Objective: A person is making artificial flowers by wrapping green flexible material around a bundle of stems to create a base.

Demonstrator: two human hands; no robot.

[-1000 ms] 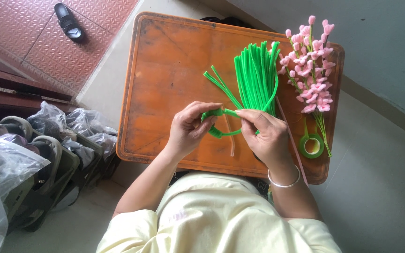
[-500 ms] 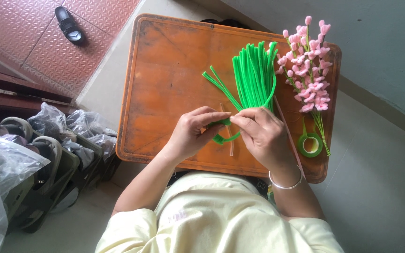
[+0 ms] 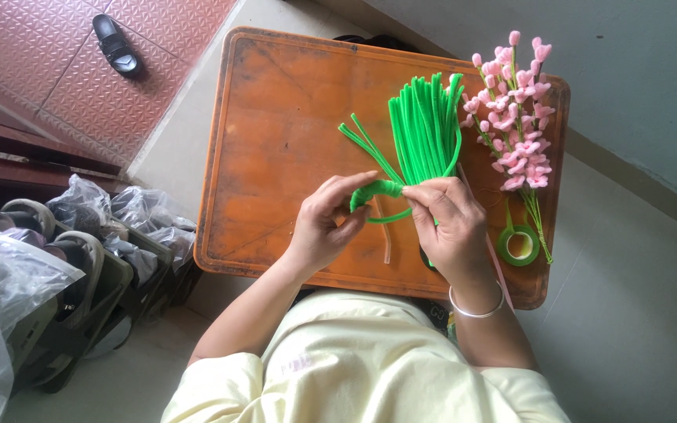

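Note:
Both hands work over an orange wooden table (image 3: 276,117). My left hand (image 3: 329,222) and my right hand (image 3: 450,227) pinch one green pipe cleaner (image 3: 376,191) between them, bent into a curved loop. Just beyond the fingers lies a bundle of green pipe cleaners (image 3: 426,125), with a few loose ones (image 3: 366,146) fanned out to its left. A thin pale stick (image 3: 386,235) lies on the table under the hands.
A spray of pink handmade flowers (image 3: 515,117) on green stems lies along the table's right side, with a roll of green tape (image 3: 518,244) below it. Plastic-wrapped shoes (image 3: 88,235) fill a rack at left. A black sandal (image 3: 114,44) lies on the red tiled floor.
The hands have drawn closer together and the pipe cleaner between them is bent into a tighter, thicker curl at my left fingertips. The bundle and flowers have not moved.

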